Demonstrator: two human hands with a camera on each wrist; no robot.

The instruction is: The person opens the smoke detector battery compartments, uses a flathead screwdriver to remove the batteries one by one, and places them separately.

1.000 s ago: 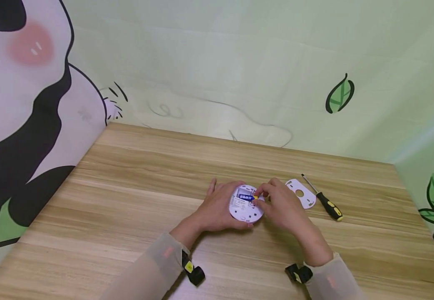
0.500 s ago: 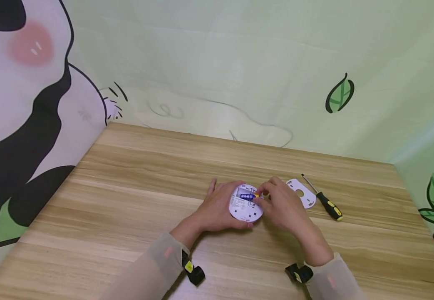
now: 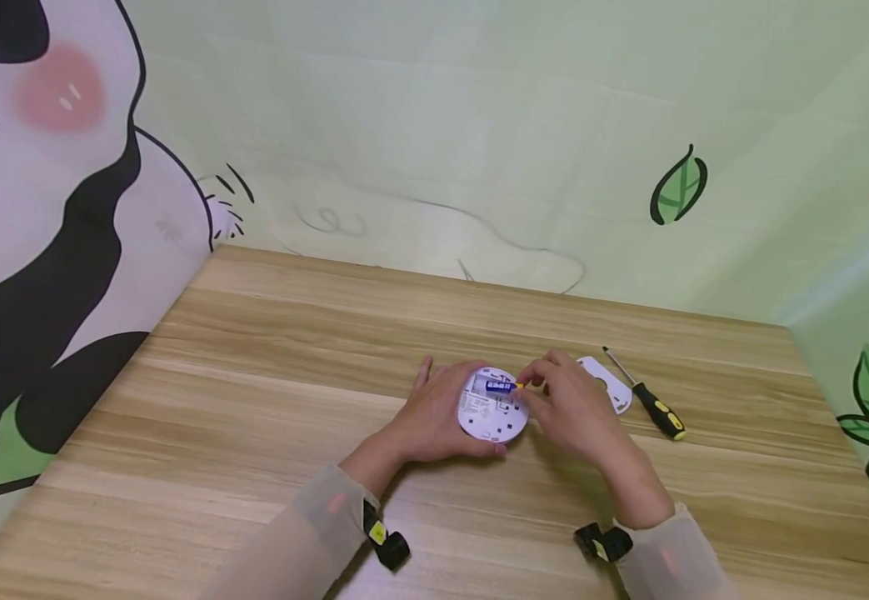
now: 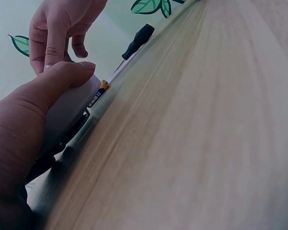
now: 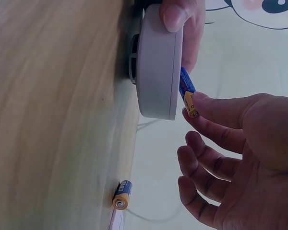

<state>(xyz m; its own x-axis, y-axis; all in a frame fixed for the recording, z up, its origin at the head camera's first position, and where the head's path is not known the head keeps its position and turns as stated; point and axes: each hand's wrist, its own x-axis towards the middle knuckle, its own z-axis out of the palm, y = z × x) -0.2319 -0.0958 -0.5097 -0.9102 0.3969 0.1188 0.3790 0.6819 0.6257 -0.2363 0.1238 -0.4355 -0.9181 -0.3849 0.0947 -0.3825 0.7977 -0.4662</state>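
My left hand point(image 3: 434, 417) grips a round white smoke detector point(image 3: 488, 423) by its rim, its slotted back facing up. In the right wrist view the smoke detector's point(image 5: 156, 72) black-vented side is toward the table. Between the thumb and forefinger of my right hand point(image 3: 572, 412) is a blue and yellow battery point(image 3: 500, 387). In the right wrist view that battery point(image 5: 186, 91) slants against the detector's back, its yellow end outward. A second battery point(image 5: 122, 195) lies on the table beyond the detector; my right hand hides it in the head view.
Right of my right hand lies a white slotted mounting plate point(image 3: 617, 392), partly covered by that hand. Beside it is a screwdriver point(image 3: 657, 412) with a black and yellow handle. A printed wall cloth point(image 3: 434, 150) rises behind the wooden table point(image 3: 254, 350).
The pinched battery has shifted slightly up and right over the detector's back. My right hand has moved a little right and covers more of the mounting plate. The left hand keeps its grip.
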